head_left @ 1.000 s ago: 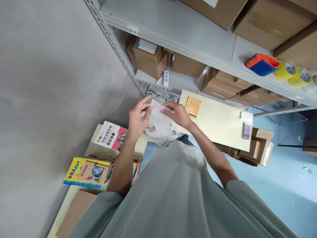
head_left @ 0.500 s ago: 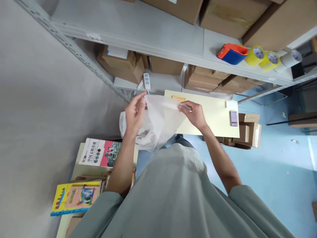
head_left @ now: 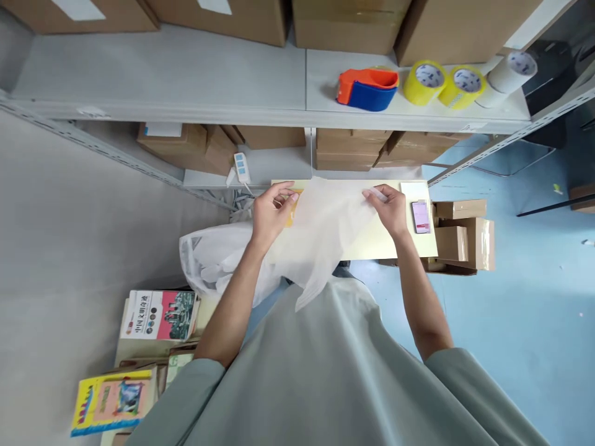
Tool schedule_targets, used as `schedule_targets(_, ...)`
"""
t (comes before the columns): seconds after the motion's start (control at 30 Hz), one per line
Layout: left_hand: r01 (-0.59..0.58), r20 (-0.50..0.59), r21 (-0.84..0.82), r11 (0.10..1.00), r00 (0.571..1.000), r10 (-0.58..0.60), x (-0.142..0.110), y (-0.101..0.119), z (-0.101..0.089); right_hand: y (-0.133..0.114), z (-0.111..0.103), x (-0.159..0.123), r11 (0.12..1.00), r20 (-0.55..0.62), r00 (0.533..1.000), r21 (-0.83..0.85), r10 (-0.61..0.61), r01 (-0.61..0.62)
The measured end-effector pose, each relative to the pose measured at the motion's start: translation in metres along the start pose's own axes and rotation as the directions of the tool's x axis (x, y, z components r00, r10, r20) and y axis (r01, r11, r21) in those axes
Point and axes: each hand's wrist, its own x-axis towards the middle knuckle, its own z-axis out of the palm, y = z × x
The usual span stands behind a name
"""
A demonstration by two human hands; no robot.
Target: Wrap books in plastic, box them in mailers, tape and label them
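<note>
A thin, translucent white plastic sheet (head_left: 325,226) hangs in front of my body over the table; I cannot tell whether it is a flat bag. My right hand (head_left: 389,209) pinches its upper right corner between thumb and fingers. Just beyond the sheet's left edge is my left hand (head_left: 272,214), fingers curled, with a gap between thumb and fingertips. An orange item (head_left: 294,209) lies on the table behind those fingertips. Below my left forearm, a large clear plastic bag (head_left: 204,248) holds crumpled white material.
The cream table (head_left: 362,248) bears a phone (head_left: 421,217). A shelf (head_left: 186,74) ahead carries cartons, an orange-and-blue tape dispenser (head_left: 369,88) and yellow tape rolls (head_left: 424,82). A power strip (head_left: 242,167) lies lower. Books (head_left: 160,314) lie at left, boxes (head_left: 465,241) at right.
My right hand has drawn the sheet to the right. My left fingers have come away from its corner, and the sheet now hangs looser. The view has also shifted toward the right.
</note>
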Motion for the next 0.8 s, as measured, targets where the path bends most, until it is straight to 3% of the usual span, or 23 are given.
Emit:
schedule_targets(0.23,0.145,0.114,-0.104,0.984,0.984,-0.134,0.006,0.038,0.144,0.091,-0.092,0.030,0.987,-0.113,0.983,0.088,0.142,-0.132)
schedule_targets(0.33,0.177,0.177,-0.117,0.977,0.972,-0.155,-0.004,0.053,0.197,0.114,-0.130,0.035,0.984,-0.171,0.972,0.111,0.160,-0.143)
schedule_targets(0.43,0.191,0.287,-0.150,0.970,0.947,-0.142,-0.012,0.065,0.237,0.122,-0.162,0.037,0.988,-0.210,0.969,0.111,0.129,-0.107)
schedule_targets(0.53,0.233,0.427,-0.214,0.949,0.896,-0.124,-0.011,0.081,0.262,0.113,-0.183,0.038,0.994,-0.234,0.971,0.108,0.047,-0.021)
schedule_targets(0.6,0.229,0.460,-0.258,0.938,0.884,-0.089,-0.007,0.095,0.271,0.100,-0.189,0.039,0.993,-0.231,0.973,0.109,-0.028,0.054)
schedule_targets(0.7,0.195,0.430,-0.328,0.925,0.902,-0.038,0.000,0.118,0.271,0.074,-0.184,0.040,0.979,-0.145,0.982,0.142,-0.124,0.145)
schedule_targets(0.8,0.188,0.353,-0.355,0.916,0.934,-0.055,0.004,0.129,0.261,0.053,-0.163,0.040,0.967,0.060,0.981,0.189,-0.185,0.171)
